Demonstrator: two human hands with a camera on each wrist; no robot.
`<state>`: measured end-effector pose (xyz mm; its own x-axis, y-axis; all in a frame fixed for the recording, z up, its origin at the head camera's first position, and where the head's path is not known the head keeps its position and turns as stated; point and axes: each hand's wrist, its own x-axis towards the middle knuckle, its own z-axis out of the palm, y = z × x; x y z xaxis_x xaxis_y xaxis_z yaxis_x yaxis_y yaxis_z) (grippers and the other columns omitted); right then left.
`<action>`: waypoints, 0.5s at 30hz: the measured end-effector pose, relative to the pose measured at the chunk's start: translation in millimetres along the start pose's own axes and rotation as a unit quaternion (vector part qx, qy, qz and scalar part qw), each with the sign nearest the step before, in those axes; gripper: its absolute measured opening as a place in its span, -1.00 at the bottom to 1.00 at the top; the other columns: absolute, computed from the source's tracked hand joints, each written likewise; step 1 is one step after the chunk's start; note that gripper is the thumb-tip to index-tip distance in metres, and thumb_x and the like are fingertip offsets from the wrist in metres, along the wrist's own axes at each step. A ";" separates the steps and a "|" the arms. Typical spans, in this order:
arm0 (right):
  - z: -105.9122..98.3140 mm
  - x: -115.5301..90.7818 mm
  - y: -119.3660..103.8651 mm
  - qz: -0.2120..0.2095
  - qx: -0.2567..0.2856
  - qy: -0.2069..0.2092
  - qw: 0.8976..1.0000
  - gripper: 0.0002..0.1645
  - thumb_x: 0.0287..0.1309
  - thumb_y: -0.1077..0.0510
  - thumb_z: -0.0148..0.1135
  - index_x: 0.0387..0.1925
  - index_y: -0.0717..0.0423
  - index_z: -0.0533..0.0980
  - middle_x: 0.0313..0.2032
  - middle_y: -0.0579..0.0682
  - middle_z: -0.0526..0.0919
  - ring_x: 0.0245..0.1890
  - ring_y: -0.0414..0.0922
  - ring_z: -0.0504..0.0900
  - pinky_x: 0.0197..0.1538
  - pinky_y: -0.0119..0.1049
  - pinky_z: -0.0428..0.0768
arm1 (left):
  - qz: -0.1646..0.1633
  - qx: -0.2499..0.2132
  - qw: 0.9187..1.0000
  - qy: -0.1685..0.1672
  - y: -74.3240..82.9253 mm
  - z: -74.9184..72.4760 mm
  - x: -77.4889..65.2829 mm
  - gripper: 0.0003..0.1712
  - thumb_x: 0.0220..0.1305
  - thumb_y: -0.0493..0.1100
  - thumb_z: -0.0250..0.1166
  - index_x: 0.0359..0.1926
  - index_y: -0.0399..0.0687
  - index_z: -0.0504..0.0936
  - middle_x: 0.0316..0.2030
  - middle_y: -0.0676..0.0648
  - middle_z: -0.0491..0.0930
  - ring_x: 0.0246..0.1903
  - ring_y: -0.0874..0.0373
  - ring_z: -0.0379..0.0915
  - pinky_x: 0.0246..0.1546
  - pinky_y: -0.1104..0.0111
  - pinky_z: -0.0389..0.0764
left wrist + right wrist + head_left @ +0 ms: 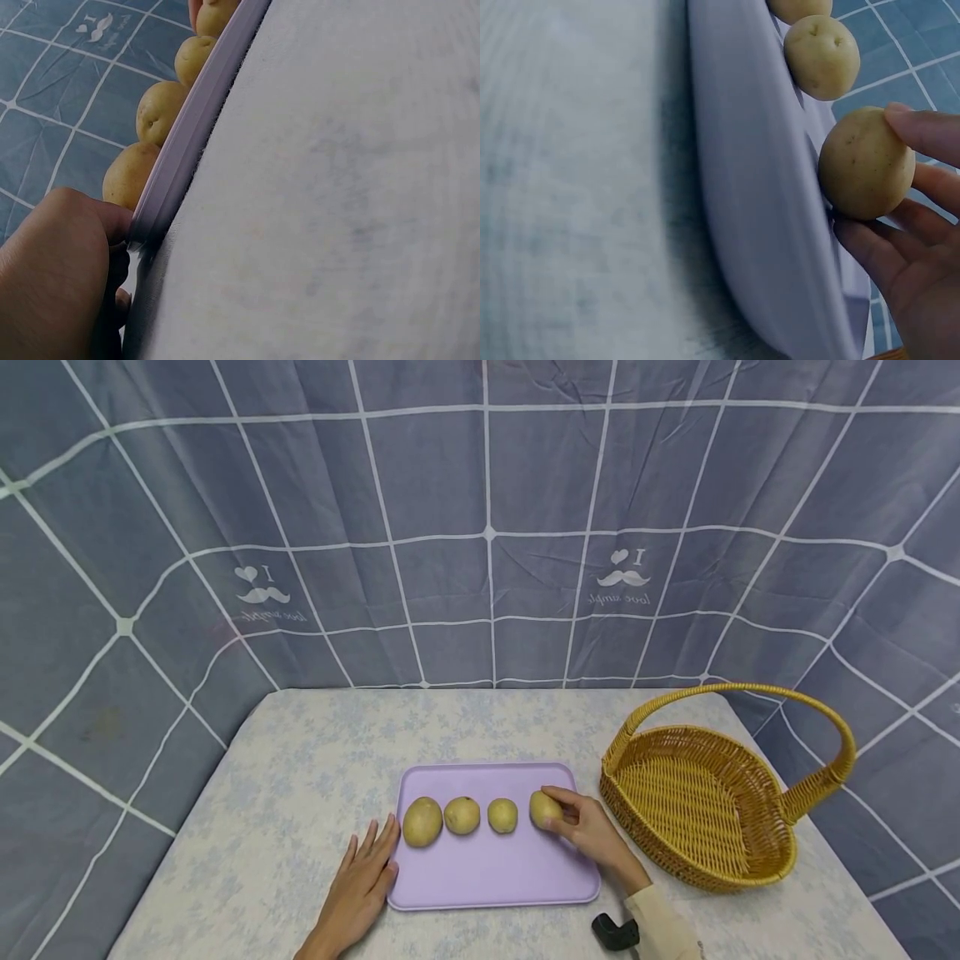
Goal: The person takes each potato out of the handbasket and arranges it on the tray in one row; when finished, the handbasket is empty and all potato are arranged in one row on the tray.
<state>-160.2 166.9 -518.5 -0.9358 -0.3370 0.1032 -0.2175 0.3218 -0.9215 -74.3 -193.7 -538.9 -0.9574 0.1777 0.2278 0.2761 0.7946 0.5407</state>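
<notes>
A lilac tray (487, 881) lies on the table with several yellow potatoes in a row across it. The biggest potato (422, 822) sits at the left end, followed by a rounder potato (462, 815) and a small potato (502, 815). My right hand (592, 833) grips the rightmost potato (866, 163) between thumb and fingers, at the tray's right side. Flat against the tray's left edge, my left hand (360, 887) has its fingers straight; in the left wrist view its thumb touches the rim near the end potato (129, 174).
To the right of the tray stands a woven basket (686, 806) with a tall arched handle (738, 687). A small black object (615, 932) is at the right wrist. A pale floral cloth (300, 760) covers the table; a blue checked curtain (442, 577) hangs behind.
</notes>
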 end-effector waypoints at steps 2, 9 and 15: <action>1.2 0.1 0.1 0.005 -0.010 0.003 1.000 -0.34 0.11 0.24 0.34 0.22 0.40 0.38 0.18 0.35 0.46 0.08 0.17 0.57 0.08 -0.27 0.59 | 0.003 0.002 1.000 0.004 0.1 0.1 0.0 -0.41 0.46 -0.11 0.02 0.44 -0.11 0.18 0.43 -0.02 0.14 0.41 -0.18 -0.01 0.43 0.39 -0.50; 1.5 0.2 -1.5 -0.014 -0.067 0.003 0.998 -0.36 0.06 0.21 0.39 0.20 0.23 0.45 0.17 0.21 0.52 0.09 0.10 0.56 0.11 -0.26 0.57 | -0.005 -0.006 1.000 -0.008 -0.4 -0.2 0.9 -0.40 0.46 -0.11 0.01 0.45 -0.10 0.16 0.44 -0.01 0.12 0.43 -0.16 -0.04 0.44 0.33 -0.49; 1.0 0.7 -2.2 -0.034 -0.086 -0.015 0.996 -0.35 0.05 0.21 0.40 0.22 0.18 0.44 0.20 0.17 0.49 0.19 0.11 0.48 0.21 -0.11 0.49 | -0.014 -0.012 1.000 -0.016 -0.6 -0.7 0.9 -0.40 0.47 -0.10 0.00 0.45 -0.08 0.13 0.45 0.03 0.08 0.44 -0.14 -0.08 0.45 0.30 -0.48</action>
<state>-160.1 165.0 -516.8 -0.9089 -0.3891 0.1499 -0.3275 0.4436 -0.8342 -75.3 -194.4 -538.5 -0.9670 0.1745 0.1859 0.2505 0.7852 0.5663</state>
